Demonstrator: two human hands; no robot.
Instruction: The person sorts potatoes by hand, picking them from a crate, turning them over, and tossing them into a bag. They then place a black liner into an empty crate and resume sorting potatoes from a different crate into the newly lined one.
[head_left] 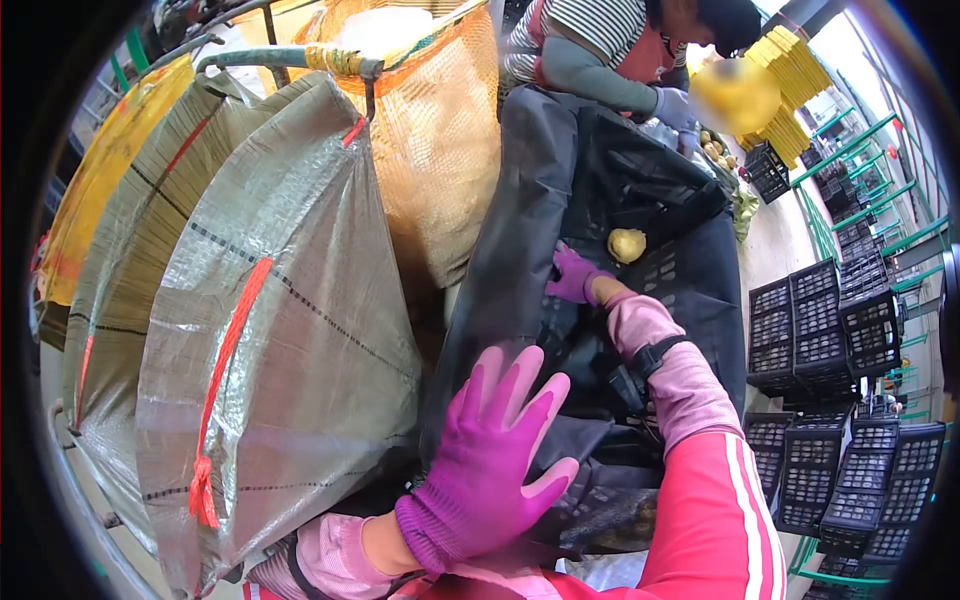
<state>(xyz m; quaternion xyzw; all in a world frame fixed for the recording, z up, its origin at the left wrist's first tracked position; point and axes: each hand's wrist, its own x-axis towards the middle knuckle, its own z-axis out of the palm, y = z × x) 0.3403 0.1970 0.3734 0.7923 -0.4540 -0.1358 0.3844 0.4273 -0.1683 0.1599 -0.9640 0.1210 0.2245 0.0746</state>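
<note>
A person's purple-gloved left hand [490, 465] hovers over the near end of a black liner [560, 160], fingers spread wide. Farther along the liner, the right hand [575, 275] touches its folds; whether those fingers pinch anything, I cannot tell. A round yellow lump [626, 244] lies on the liner just beyond.

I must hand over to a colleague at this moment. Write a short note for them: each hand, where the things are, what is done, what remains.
Left hand: open, fingers spread, flat over the black sheet.
Right hand: reached forward onto the sheet; grip unclear.
Yellow piece: lies on the sheet just beyond the right hand, not held.
Grey sacks stand at the left, with the orange net bag behind. A co-worker stands opposite.
Done: sheet draped over the crate, one piece on it.
Left: the piece is not yet picked up.
</note>
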